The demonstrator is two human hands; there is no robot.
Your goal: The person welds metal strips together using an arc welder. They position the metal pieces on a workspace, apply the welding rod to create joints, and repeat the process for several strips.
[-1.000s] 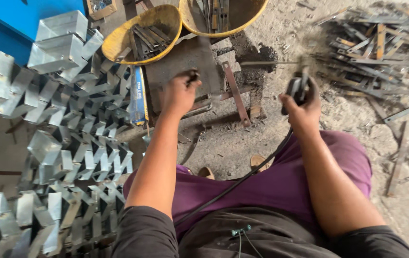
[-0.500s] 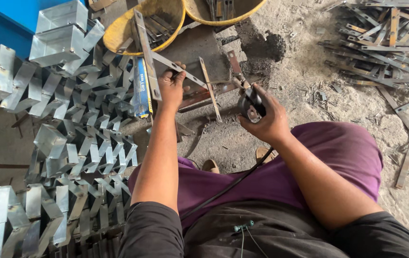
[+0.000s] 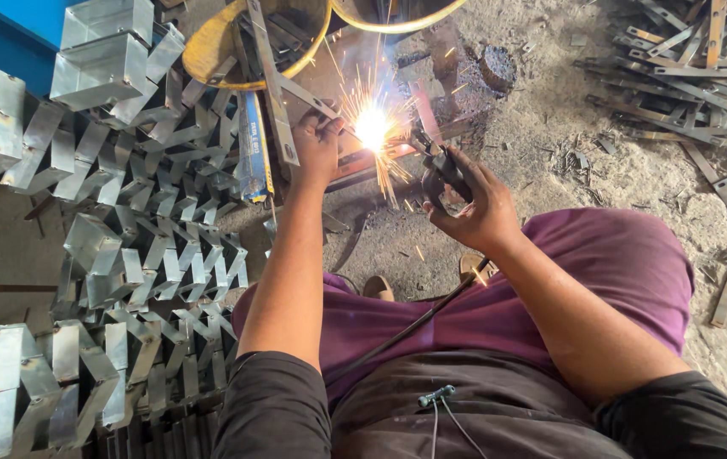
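A bright welding arc (image 3: pixel 372 127) burns where two flat metal strips (image 3: pixel 271 85) cross on a dark steel plate (image 3: pixel 363 166) laid on the ground, sparks fanning out toward the person. The left hand (image 3: pixel 319 143) is closed down on the strips just beside the arc, pinning them flat, apparently so the joint cannot shift while it fuses. The right hand (image 3: pixel 472 204) is wrapped tight around a dark electrode holder (image 3: pixel 438 170), tilted so its tip meets the joint; a black cable (image 3: pixel 406 327) runs from it back across the purple trousers (image 3: pixel 601 272) (kept behind the work, clear of the sparks).

Past the plate sits a yellow basin (image 3: pixel 210 51) of more strips, within arm's reach. To the person's left, folded sheet-metal boxes and brackets (image 3: pixel 108 195) lie stacked in rows. To the right, loose strips (image 3: pixel 686 76) lie scattered on the sandy floor (image 3: pixel 567 187).
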